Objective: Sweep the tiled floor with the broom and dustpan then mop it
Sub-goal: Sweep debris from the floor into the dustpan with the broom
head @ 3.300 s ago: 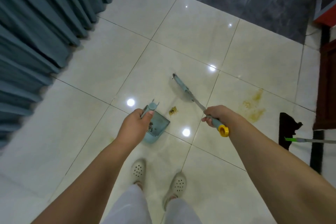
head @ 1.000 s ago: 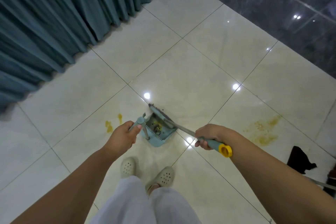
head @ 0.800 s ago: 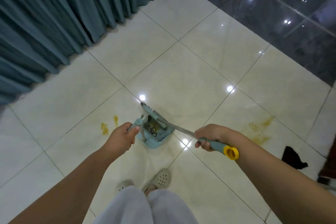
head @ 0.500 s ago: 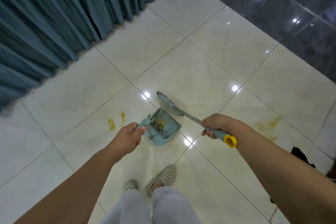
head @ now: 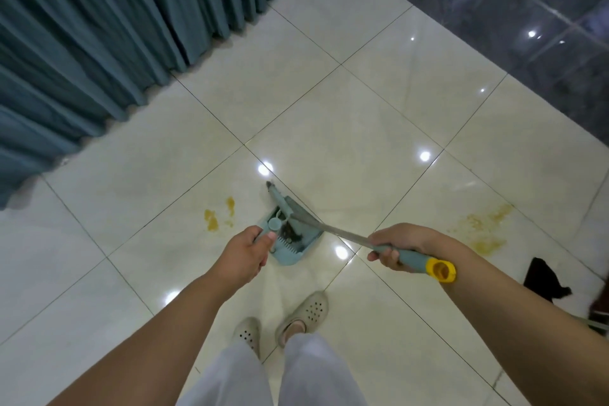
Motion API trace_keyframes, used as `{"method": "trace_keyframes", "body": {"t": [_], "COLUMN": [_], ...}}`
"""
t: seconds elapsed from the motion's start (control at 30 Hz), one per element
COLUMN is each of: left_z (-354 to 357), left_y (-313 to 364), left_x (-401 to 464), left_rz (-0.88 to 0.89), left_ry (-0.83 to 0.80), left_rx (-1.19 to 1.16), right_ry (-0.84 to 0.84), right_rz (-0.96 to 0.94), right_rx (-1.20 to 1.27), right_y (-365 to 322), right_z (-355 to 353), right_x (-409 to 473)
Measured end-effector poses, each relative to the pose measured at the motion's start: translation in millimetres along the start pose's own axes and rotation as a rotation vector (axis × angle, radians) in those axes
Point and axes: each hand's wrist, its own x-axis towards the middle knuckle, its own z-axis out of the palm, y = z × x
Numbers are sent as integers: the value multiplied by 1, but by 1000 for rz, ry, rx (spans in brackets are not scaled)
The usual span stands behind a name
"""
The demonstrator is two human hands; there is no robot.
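My left hand (head: pixel 245 257) grips the upright handle of a pale blue dustpan (head: pixel 296 244) standing on the cream tiled floor (head: pixel 346 115) in front of my feet. My right hand (head: pixel 400 247) holds the broom (head: pixel 333 230) by its blue grip with a yellow end cap. The metal shaft slants down to the left, and the broom head lies across the dustpan's mouth. Dark debris sits inside the pan. Yellow stains mark the floor left of the pan (head: pixel 212 219) and at the right (head: pixel 481 227).
A teal curtain (head: pixel 99 43) hangs along the upper left down to the floor. Dark grey glossy tiles (head: pixel 527 26) fill the upper right. A black mop head (head: pixel 540 278) lies at the right edge. My feet in pale clogs (head: pixel 306 308) stand just behind the dustpan.
The broom head has been drawn back from the open floor onto the dustpan's mouth. The dustpan and my left hand have stayed in place.
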Motion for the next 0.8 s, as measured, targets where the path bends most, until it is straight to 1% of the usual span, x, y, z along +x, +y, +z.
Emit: {"method": "trace_keyframes", "body": {"t": [0.1, 0.23, 0.37, 0.47, 0.63, 0.8], "left_z": [-7, -17, -22, -25, -25, -29], "left_y": [-3, -12, -25, -36, -51, -61], "left_x": [-5, -14, -21, -26, -35, -39], "left_rz": [-7, -17, -23, -26, -9, 8], "left_ry": [12, 37, 69, 101, 110, 94], "left_rx": [-18, -53, -106, -134, -149, -137], "right_ry": [61, 160, 205, 233, 289, 336], "right_rz": [-59, -125, -175, -183, -123, -47], "right_rx": [-116, -309, -361, -396, -540, -522], "right_y": [-7, -35, -67, -79, -52, 7], "right_z": [13, 37, 62, 81, 92, 85], "right_x": [-7, 6, 42, 69, 94, 88]}}
